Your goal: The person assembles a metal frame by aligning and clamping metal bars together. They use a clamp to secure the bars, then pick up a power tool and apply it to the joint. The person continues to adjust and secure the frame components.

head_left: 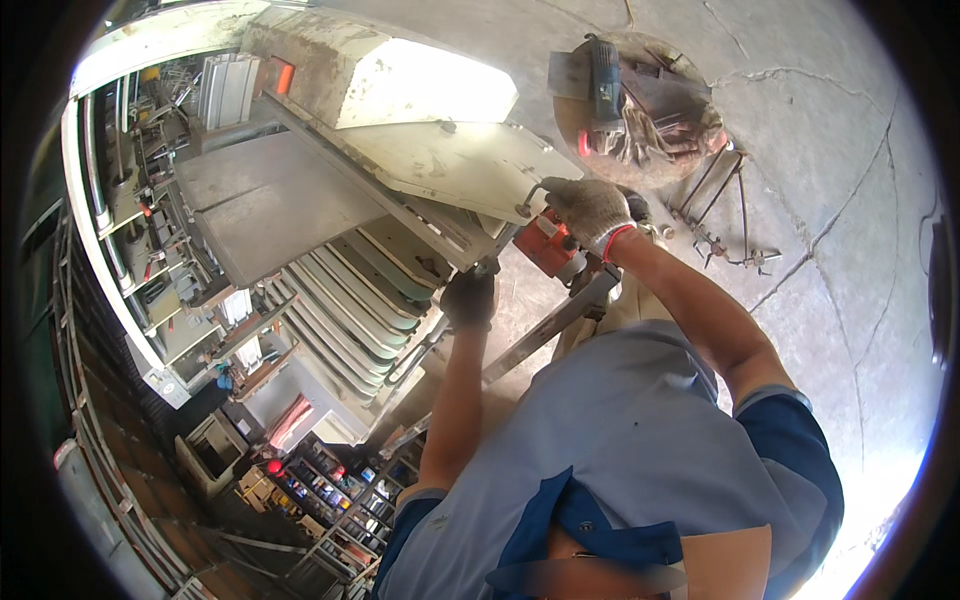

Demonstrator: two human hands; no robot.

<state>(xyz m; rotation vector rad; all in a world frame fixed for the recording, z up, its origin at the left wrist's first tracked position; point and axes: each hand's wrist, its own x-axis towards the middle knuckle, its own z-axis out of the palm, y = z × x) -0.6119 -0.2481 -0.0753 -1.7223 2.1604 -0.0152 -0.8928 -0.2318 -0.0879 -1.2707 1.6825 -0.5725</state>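
My left hand [470,298], in a dark glove, is closed at the end of a long metal bar [440,238] beneath a pale flat panel [470,165]. Part of its grip is hidden. Off the panel's right corner, my right hand [592,212] wears a grey knit glove with a red cuff. Its fingers are curled, with a small dark hooked piece [530,198] at their tips; what they hold is hidden. Just below that hand is a red tool or fixture [545,245] with a silver round part, beside a slanting metal beam [560,322].
Several pale curved-edge panels [350,300] stand in a row left of my left hand. A grey sheet [280,200] lies beyond them. On the concrete floor are a round stand [655,165] bearing a blue-black power tool [606,85] and cloth, and a thin metal frame [735,210]. Shelves [330,490] hold small items.
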